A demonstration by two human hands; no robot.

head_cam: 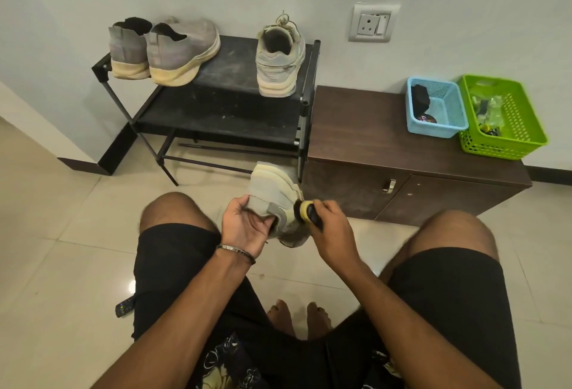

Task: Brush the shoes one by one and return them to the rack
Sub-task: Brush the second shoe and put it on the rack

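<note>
My left hand (244, 224) grips a pale grey sneaker (275, 190) by its heel opening, sole turned away from me, between my knees. My right hand (332, 227) holds a small brush (305, 211) with a yellow band and black bristles, pressed against the sneaker's right side. On the black shoe rack (235, 100), the matching grey sneaker (280, 58) stands on the top shelf at the right. Two grey slip-on shoes (164, 49) with cream soles stand at the left of that shelf.
A low brown cabinet (365, 128) stands right of the rack, carrying a blue basket (436, 106) and a green basket (501, 116). A wall socket (373, 23) is above it. A remote (123, 306) lies on the tiled floor by my left thigh.
</note>
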